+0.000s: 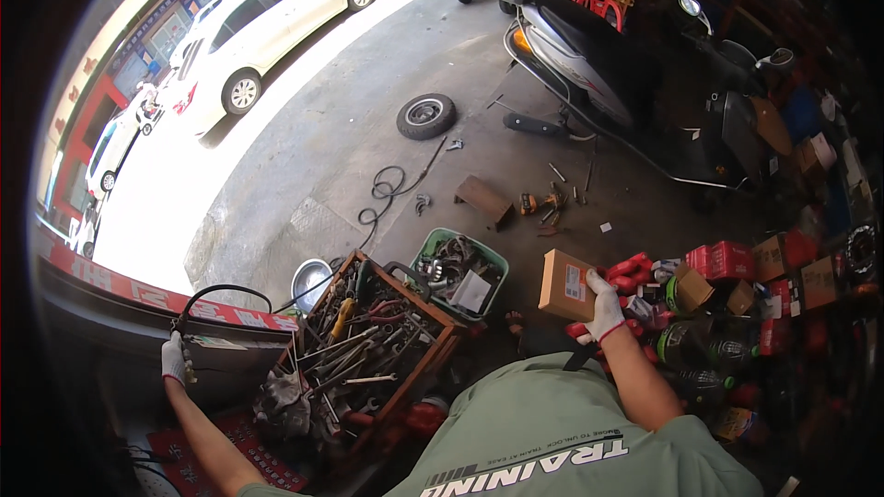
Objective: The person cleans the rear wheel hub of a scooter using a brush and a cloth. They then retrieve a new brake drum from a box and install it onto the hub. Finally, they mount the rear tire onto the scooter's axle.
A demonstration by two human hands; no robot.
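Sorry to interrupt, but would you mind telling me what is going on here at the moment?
A person in white work gloves stands over a wooden toolbox full of wrenches and pliers. Their right hand holds a brown cardboard box above a pile of red boxes and bottles. Their left hand rests on a grey case by a black cable. A scooter stands ahead, with a loose tyre and scattered tools on the concrete.

A wooden toolbox is sitting at lower centre; a scooter is standing upper right, a white car upper left.
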